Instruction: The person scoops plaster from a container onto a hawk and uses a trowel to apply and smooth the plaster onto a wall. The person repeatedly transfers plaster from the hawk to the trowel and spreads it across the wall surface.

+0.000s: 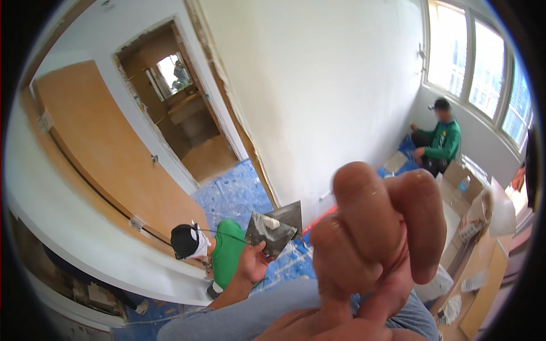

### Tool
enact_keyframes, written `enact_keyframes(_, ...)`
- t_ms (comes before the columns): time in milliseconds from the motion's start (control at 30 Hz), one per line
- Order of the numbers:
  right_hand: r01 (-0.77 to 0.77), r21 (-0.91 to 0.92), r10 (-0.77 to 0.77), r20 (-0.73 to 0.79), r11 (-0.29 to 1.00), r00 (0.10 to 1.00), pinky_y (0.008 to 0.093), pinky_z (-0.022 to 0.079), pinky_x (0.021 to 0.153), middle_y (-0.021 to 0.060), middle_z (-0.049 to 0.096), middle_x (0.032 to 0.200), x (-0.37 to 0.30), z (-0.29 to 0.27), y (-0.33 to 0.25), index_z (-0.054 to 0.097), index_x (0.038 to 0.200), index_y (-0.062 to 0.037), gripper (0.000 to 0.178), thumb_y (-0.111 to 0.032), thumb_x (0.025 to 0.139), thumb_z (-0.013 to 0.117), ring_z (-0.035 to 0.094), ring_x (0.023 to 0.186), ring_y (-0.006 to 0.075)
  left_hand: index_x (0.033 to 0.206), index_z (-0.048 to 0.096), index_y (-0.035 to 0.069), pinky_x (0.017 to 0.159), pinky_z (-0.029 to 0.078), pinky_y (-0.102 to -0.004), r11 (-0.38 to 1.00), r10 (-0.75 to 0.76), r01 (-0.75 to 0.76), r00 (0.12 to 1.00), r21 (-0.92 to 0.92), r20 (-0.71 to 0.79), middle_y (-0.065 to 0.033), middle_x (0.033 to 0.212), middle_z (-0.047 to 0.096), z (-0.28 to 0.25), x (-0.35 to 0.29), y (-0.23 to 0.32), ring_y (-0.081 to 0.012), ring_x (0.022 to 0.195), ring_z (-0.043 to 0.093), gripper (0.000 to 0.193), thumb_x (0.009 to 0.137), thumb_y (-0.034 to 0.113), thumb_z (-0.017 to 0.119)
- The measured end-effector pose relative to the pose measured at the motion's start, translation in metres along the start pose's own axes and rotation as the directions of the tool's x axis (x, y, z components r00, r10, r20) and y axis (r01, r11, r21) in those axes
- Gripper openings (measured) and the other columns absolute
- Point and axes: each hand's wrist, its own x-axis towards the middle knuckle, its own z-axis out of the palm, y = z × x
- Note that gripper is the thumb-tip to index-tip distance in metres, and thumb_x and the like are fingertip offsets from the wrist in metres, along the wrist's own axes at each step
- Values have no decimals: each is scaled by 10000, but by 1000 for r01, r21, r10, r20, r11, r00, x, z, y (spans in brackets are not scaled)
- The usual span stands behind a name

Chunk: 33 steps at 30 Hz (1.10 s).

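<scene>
Hands (369, 250) bunch up front, fingers (358, 187) curled; can't tell if holding anything. Left of them, another hand (254, 265) grips 2 grey plates (273, 237)

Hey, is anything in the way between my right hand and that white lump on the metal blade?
Nothing visible blocks it. The white lump lies uncovered on the metal blade in your left hand, with open space toward your right hand. Your jeans-covered leg sits lower in the picture. Exact depth is unclear.

bare fingers (360, 196) curled, raised close
</scene>
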Motion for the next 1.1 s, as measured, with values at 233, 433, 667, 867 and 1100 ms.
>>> enact_keyframes(233, -188, -331, 159, -113, 925, 981, 264, 589, 611, 49, 409, 905, 26, -68, 4, 532, 739, -111, 278, 4, 860, 754, 434, 723, 143, 1320, 572, 89, 847, 600, -422, 996, 91, -92, 995, -18, -49, -86, 1223, 689, -57, 42, 42, -229, 1090, 684, 337, 987, 130, 602)
enact_keyframes(433, -232, -433, -68, -574, 871, 816, 219, 401, 551, 51, 398, 874, 47, -34, 47, 480, 731, -155, 321, -64, 896, 740, 372, 635, 117, 1324, 564, 39, 929, 568, -452, 998, 3, -2, 1000, -55, 27, -108, 1233, 683, -30, 75, 77, -252, 1099, 680, 341, 992, 115, 584)
enact_keyframes(667, -131, -478, 48, -183, 869, 982, 202, 351, 502, 52, 397, 889, 43, -99, 11, 508, 740, -152, 296, 28, 914, 666, 372, 657, 136, 1349, 536, 26, 869, 605, -424, 998, 52, -46, 990, -52, 131, -136, 1297, 648, -44, 117, 68, -266, 1141, 668, 369, 993, 115, 574)
enact_keyframes(867, -46, -803, -95, -127, 594, 987, 211, 439, 601, 29, 422, 937, 42, -163, -77, 534, 913, -126, 187, -15, 908, 685, 425, 799, 113, 1365, 521, 32, 827, 608, -397, 973, 230, -226, 953, -39, 198, -117, 1267, 662, 16, 164, 92, -248, 1087, 688, 382, 997, 117, 573)
enact_keyframes(1100, -517, -811, -266, -580, 273, 770, 344, 477, 952, 49, 566, 1153, -38, -266, -198, 468, 1394, -29, 468, -322, 1033, 518, 572, 1009, 149, 1317, 549, 9, 790, 612, -376, 920, 382, -391, 882, -25, 274, -123, 1219, 667, 129, 218, 93, -231, 1026, 697, 327, 1005, 105, 558)
